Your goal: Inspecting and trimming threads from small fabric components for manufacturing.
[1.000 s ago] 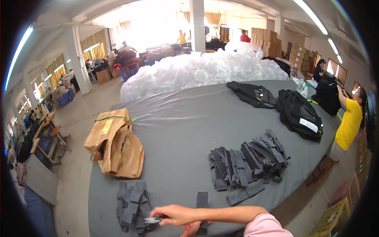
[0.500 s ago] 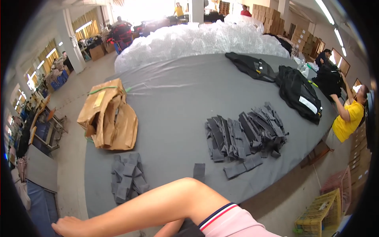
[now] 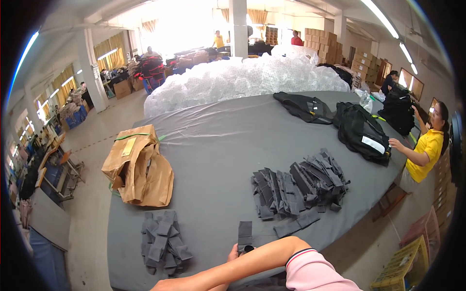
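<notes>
My right arm, in a pink sleeve, reaches across the lower edge to the left. My right hand is partly cut off by that edge, so its fingers cannot be made out. Beneath that arm, my left hand is closed at the near end of a grey fabric strip, beside a small dark rolled part. The forearm hides some of this hand. Nearby on the left lies a loose pile of folded grey fabric strips. To the right is a larger heap of grey fabric strips.
An opened brown paper bag stands at the left of the grey-covered table. Black backpacks lie at the far right, near a person in yellow. Clear plastic bundles line the back; a yellow crate stands right.
My view has tilted up. My right arm has swung lower and its hand has moved toward the bottom edge. My left hand now shows at the grey strip. The person in yellow lowered an arm.
</notes>
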Tool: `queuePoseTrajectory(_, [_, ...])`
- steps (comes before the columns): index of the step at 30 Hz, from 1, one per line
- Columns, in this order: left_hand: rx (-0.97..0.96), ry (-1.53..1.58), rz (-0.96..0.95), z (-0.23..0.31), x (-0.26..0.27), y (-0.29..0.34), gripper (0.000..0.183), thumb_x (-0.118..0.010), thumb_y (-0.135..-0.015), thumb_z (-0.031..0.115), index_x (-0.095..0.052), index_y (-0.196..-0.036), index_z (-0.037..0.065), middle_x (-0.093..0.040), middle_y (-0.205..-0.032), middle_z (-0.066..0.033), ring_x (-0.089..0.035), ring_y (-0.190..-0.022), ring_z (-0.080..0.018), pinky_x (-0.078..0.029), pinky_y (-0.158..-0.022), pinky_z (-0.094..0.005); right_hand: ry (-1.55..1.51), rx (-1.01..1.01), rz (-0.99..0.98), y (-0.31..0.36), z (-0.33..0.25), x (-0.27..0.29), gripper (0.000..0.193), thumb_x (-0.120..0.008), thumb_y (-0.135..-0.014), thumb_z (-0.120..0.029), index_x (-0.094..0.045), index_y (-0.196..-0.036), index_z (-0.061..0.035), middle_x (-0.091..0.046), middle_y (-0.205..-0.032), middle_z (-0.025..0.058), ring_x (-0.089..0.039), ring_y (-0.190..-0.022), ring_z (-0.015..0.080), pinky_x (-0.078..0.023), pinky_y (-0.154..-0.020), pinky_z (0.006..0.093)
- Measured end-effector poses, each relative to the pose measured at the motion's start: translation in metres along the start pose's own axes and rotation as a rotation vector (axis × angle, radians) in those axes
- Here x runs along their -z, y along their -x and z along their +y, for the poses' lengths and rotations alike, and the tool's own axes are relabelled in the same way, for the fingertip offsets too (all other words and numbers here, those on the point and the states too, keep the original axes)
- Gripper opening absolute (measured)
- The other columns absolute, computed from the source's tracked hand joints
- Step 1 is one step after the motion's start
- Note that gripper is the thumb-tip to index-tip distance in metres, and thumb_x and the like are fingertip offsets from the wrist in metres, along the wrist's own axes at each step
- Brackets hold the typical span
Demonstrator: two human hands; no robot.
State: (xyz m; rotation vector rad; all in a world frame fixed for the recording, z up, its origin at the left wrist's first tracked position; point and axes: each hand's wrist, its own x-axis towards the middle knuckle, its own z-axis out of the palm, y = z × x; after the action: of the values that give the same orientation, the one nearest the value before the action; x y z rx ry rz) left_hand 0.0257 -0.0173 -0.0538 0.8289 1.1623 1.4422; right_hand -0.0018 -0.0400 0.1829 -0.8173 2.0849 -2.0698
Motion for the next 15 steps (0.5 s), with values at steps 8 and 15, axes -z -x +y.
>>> queuePoseTrajectory(8, [0.06,0.076,0.005,-0.013,-0.019,0.001,0.021,-0.049,-0.091,0.012,-0.044,-0.105,-0.002,-0.063,-0.093,-0.0136,-0.061,-0.077,-0.019,-0.049,-0.072,-0.0304,-0.063,0.02,0.178,-0.042,-0.016,-0.032,0.03,-0.068,-0.073,-0.017,-0.056,-0.097,-0.0038,-0.061,-0.082,0.0067,-0.057,-0.075,0.0147,-0.045,-0.064,0.0299])
queuePoseTrajectory(15, [0.055,0.101,-0.012,-0.001,-0.014,0.004,0.027,-0.049,-0.091,0.014,-0.039,-0.11,-0.001,-0.062,-0.098,-0.0156,-0.061,-0.078,-0.0198,-0.05,-0.072,-0.0307,-0.216,-0.082,0.072,0.015,-0.033,-0.044,0.031,-0.063,-0.077,-0.014,-0.053,-0.104,-0.0022,-0.057,-0.085,0.0034,-0.052,-0.078,0.0113,-0.044,-0.066,0.0267])
